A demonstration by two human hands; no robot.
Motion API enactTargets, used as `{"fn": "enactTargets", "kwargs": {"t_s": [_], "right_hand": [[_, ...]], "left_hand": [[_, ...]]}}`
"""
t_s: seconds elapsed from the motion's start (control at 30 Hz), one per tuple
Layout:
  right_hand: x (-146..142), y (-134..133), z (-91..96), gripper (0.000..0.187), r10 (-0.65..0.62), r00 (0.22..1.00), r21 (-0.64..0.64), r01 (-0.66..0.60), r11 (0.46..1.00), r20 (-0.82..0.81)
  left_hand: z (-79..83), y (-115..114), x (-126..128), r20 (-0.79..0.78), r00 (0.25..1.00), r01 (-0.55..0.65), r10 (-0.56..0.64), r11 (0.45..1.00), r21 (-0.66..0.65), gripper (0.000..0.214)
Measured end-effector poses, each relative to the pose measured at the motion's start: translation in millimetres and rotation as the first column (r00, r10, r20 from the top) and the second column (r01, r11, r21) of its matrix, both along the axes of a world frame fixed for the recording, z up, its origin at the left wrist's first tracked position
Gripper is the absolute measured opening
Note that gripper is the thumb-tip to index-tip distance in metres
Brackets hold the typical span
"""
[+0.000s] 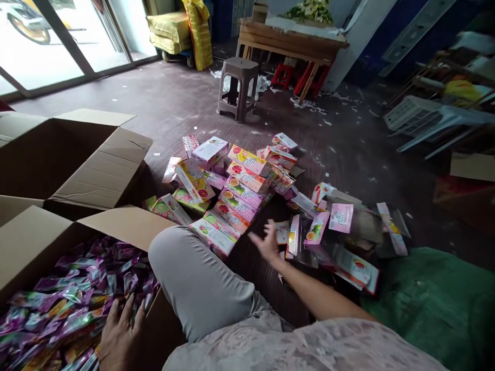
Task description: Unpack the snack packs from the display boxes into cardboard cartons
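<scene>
My left hand [118, 332] lies flat, fingers spread, on a heap of shiny purple and orange sachets [58, 304] inside an open cardboard box [34, 232] at the lower left. My right hand [266, 242] hovers over the floor with fingers apart and nothing in it, between a pile of filled colourful small cartons [232, 190] and a scatter of flattened or open cartons [340, 237] to its right. My bent knee in grey trousers [193, 278] sits between the two hands.
A second open cardboard box [69, 159] stands behind the first. A brown plastic stool [237, 85] is farther back, with a wooden table [290, 44] and yellow sacks [181, 28] beyond. A green sheet [436, 304] covers the floor at right. White plastic chairs [436, 121] lie at far right.
</scene>
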State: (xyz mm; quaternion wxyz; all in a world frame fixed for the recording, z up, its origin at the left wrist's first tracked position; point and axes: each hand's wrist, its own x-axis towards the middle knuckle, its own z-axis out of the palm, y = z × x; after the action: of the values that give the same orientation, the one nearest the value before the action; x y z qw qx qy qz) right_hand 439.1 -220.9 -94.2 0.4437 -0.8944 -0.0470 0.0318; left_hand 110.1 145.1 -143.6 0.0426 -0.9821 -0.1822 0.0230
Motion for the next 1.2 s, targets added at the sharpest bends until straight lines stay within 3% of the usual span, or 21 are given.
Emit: {"fn": "enactTargets", "kwargs": {"t_s": [0.03, 0.07, 0.1, 0.17, 0.27, 0.4, 0.5, 0.57, 0.67, 0.73, 0.83, 1.0, 1.1, 1.2], "right_hand": [[-14, 21, -23.7, 0.08, 0.207, 0.978, -0.047, -0.207, 0.977, -0.016], [-26, 43, -45.1, 0.081, 0.393, 0.918, -0.082, -0.396, 0.915, -0.046], [-36, 62, -63.7, 0.076, 0.469, 0.881, -0.084, -0.473, 0.877, -0.065], [-49, 95, -91.8, 0.057, 0.569, 0.816, -0.093, -0.578, 0.811, -0.102], [-57, 121, -112.7, 0.052, 0.574, 0.806, -0.157, -0.592, 0.791, -0.146], [-55, 125, -107.0, 0.059, 0.543, 0.818, -0.302, -0.574, 0.761, -0.189], [-35, 121, -83.6, 0.072, 0.554, 0.806, -0.532, -0.569, 0.627, -0.209], [-6, 118, -63.8, 0.076, 0.546, 0.802, -0.585, -0.569, 0.578, -0.241], [38, 117, -37.5, 0.07, 0.535, 0.795, -0.527, -0.597, 0.605, -0.287], [48, 118, -28.7, 0.076, 0.567, 0.781, -0.493, -0.614, 0.617, -0.262], [21, 123, -35.6, 0.084, 0.617, 0.765, -0.447, -0.624, 0.641, -0.183], [-43, 129, -69.2, 0.056, 0.564, 0.812, -0.382, -0.574, 0.724, -0.152], [-40, 132, -72.2, 0.059, 0.496, 0.851, -0.396, -0.521, 0.756, -0.173], [-11, 136, -59.3, 0.067, 0.423, 0.88, -0.441, -0.474, 0.762, -0.214]], "left_hand": [[1.5, -1, 0, -0.002, 1.0, -0.002, 0.002, 1.0, 0.018, 0.05], [2.6, -2, 1, -0.008, 1.0, 0.001, -0.001, 0.999, 0.035, 0.05], [3.3, -2, 1, -0.02, 1.0, 0.014, -0.013, 0.999, 0.047, 0.049], [3.8, -2, 1, -0.043, 0.999, 0.034, -0.03, 0.997, 0.072, 0.048], [4.2, -2, 1, -0.077, 0.997, 0.036, -0.028, 0.994, 0.105, 0.045], [7.0, -1, 1, -0.122, 0.992, 0.048, -0.034, 0.992, 0.119, 0.045], [9.6, 0, 2, -0.142, 0.989, 0.071, -0.052, 0.988, 0.136, 0.043], [10.0, 1, 3, -0.153, 0.987, 0.065, -0.042, 0.986, 0.152, 0.042], [7.6, 2, 3, -0.153, 0.988, 0.062, -0.037, 0.985, 0.164, 0.042], [4.5, 2, 3, -0.139, 0.99, 0.054, -0.03, 0.983, 0.173, 0.043], [1.0, 0, 2, -0.111, 0.994, 0.025, -0.003, 0.981, 0.192, 0.046], [5.8, -2, 0, -0.144, 0.99, 0.015, 0.011, 0.984, 0.179, 0.044], [10.7, -4, 1, -0.172, 0.985, 0.024, 0.003, 0.987, 0.157, 0.042], [13.1, -7, 4, -0.165, 0.986, 0.018, 0.011, 0.985, 0.173, 0.045]]}}
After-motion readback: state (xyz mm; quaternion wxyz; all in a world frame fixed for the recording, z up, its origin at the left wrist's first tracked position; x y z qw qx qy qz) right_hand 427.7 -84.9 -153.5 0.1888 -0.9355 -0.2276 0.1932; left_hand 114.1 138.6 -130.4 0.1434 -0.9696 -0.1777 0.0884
